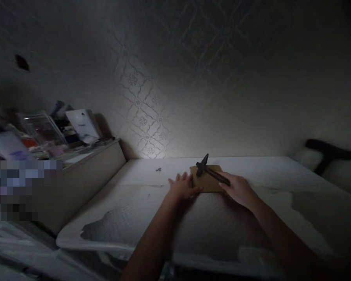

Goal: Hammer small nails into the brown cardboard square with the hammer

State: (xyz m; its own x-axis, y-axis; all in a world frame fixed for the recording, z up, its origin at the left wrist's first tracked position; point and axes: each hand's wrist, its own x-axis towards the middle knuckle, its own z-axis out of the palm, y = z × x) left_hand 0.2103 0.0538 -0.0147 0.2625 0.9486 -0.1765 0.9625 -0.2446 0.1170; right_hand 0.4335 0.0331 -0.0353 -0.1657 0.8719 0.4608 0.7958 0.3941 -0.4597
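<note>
A dark hammer (218,176) is gripped by its handle in my right hand (238,189), with its head raised towards the left over a brown piece of cardboard (207,185). The cardboard lies on the white table (152,203). At its left edge rests my left hand (181,189), fingers spread and thumb lying along the near left corner. Whether anything small sits under the hammer head cannot be made out. Left of my hands lies a little cluster of small dark pieces (158,169), perhaps nails or screws, and a single tiny one (149,195) is nearer to me.
A white cabinet (90,183) stands along the table's left side, topped with a white box (82,123), a clear plastic case (42,128) and clutter. The patterned wall (146,117) rises behind the table. A dark T-shaped object (327,154) stands at the right.
</note>
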